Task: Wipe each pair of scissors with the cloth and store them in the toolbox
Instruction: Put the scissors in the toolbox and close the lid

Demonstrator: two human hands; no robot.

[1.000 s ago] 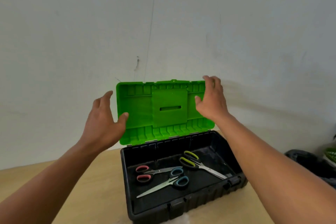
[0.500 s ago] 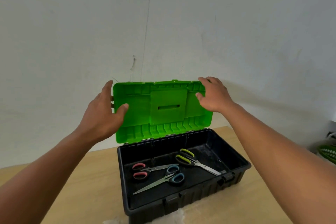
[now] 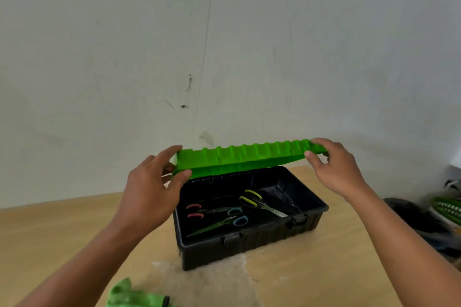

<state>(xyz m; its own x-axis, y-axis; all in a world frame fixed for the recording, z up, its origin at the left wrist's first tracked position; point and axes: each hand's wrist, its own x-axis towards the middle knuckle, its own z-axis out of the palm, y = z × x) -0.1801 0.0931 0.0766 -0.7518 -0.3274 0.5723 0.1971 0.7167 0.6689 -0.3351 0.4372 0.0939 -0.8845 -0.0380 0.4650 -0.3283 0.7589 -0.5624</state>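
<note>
Your left hand [image 3: 149, 189] and right hand [image 3: 334, 167] each pinch one end of the green lid [image 3: 249, 157]. Lower it level; clear your thumbs before it meets the toolbox [image 3: 249, 242] rim.

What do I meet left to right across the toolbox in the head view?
Left hand gripping the green lid, red-handled scissors, yellow-handled scissors, right hand gripping it. Blue-handled scissors overlap both pairs, so omitted.
</note>
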